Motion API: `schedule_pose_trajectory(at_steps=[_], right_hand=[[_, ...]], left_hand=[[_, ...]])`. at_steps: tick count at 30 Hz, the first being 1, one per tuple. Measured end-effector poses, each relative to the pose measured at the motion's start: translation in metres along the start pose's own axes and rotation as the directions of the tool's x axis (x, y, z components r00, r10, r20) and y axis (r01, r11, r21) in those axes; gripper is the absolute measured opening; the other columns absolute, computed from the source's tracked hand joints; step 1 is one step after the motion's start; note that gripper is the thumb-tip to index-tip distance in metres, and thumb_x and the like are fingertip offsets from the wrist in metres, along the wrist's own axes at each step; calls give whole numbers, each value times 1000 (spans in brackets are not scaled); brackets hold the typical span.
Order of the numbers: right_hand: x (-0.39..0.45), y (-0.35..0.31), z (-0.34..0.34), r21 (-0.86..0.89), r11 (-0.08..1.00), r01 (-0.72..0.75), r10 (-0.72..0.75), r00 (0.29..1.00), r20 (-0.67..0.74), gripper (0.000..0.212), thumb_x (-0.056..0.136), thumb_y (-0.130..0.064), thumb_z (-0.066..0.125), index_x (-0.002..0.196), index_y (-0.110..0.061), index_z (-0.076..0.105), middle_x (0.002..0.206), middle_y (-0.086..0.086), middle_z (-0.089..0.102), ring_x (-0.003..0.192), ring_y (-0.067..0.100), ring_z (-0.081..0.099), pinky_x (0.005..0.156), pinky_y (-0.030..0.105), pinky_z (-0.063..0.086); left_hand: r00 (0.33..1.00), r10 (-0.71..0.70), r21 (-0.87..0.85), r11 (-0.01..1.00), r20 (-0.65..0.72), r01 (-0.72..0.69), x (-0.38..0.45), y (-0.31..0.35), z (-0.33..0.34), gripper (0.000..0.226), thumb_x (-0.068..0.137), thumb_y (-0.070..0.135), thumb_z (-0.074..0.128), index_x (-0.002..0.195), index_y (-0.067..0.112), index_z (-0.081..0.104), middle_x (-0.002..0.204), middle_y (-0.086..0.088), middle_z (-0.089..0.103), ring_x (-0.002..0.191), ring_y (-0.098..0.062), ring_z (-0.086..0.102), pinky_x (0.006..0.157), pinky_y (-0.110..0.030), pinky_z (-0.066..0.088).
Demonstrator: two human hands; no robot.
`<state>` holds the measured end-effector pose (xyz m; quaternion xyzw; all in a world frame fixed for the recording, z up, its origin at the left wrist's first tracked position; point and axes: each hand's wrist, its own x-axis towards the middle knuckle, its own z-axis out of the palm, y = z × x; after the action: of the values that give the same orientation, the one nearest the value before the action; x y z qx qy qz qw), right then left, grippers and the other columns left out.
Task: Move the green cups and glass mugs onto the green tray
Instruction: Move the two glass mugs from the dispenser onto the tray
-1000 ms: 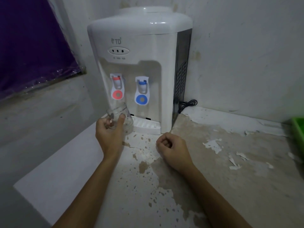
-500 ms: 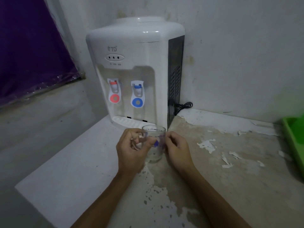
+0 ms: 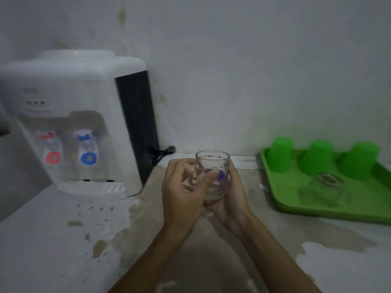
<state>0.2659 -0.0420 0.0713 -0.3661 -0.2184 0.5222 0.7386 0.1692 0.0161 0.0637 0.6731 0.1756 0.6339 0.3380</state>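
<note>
Glass mug (image 3: 213, 173) is held upright in mid-air above the worn counter (image 3: 63, 240), clasped between both hands: the left hand (image 3: 183, 191) is closed around its near side and handle region, and the right hand (image 3: 229, 193) is cupped against its far side and base. It is positioned between the water dispenser (image 3: 69, 123) and the green tray (image 3: 330, 210), well short of the tray. Three green cups (image 3: 318, 159) are seen upside down along the back of the tray, and a second glass mug (image 3: 324, 189) is already set there, in front of them. The step in hand is judged to be the carry to the tray. It is best done with the mug kept level and lifted clear of the raised tray edge, then lowered onto the bare green surface at the front, apart from the glass already there so that the two are not knocked together. The grip should be released only once the base is felt to be settled flat. The handle is hidden behind the left fingers, so its direction cannot be told. Whether any liquid is inside cannot be made out. The tray's right end is cut off by the frame, and the glass on it is blurred, so whether it is upright or inverted is uncertain.
</note>
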Motion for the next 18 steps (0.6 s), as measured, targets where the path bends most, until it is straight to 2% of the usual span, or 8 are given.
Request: schedule_pose_trajectory(at_steps=[2,5,9,11,13,15,18], right_hand=[[-1,-20,-13,10,999,45,-45,999,-20,69,99,-65,30,111,-19,80,111,12,79,95,28,77,73,39,62],[-3,-59,-39,24,990,142,-141,988,-66,65,98,-64,35,108,-18,81,103,11,79,87,26,76,69,38,62],[-14,-107,-74,41,967,250,-242,961,-135,64,96,-64,43,106,-13,80,102,12,75,90,25,62,75,38,47],[-23,-127,-85,48,958,284,-275,951,-142,64,93,-64,47,103,-12,82,101,12,76,85,24,66,69,35,52],[-37,-149,-100,23,945,326,-316,931,-184,61,89,-65,49,99,-15,83,100,12,76,74,23,68,54,28,55],[-52,-169,-119,-49,937,347,-345,887,-306,59,88,-65,54,106,-15,78,99,11,74,66,21,63,45,23,49],[-73,-191,-146,-196,923,331,-384,758,-527,54,84,-63,64,112,-18,71,101,8,77,76,22,65,53,25,45]], left_hand=[[999,17,11,1000,31,-17,3,9,23,39,78,50,83,73,34,47,102,9,65,102,-13,71,72,-13,55],[992,69,9,997,103,-70,9,24,63,36,79,43,82,74,35,48,97,6,63,99,-7,68,70,-11,51],[949,31,-54,998,314,-15,14,41,104,27,81,34,82,83,24,57,92,1,62,89,-14,65,69,-25,56],[905,-18,-81,995,426,58,16,45,116,31,79,40,80,91,22,58,98,0,66,93,-14,67,70,-29,58],[853,-44,-118,985,520,123,14,49,132,36,77,41,81,100,26,58,106,4,67,97,-11,69,70,-27,58],[816,-71,-135,974,574,180,10,48,150,39,79,33,84,107,29,57,112,4,67,101,-12,69,73,-30,57],[791,-122,-117,965,599,237,3,37,172,35,85,16,84,109,24,60,110,3,68,102,-14,69,69,-27,55]])
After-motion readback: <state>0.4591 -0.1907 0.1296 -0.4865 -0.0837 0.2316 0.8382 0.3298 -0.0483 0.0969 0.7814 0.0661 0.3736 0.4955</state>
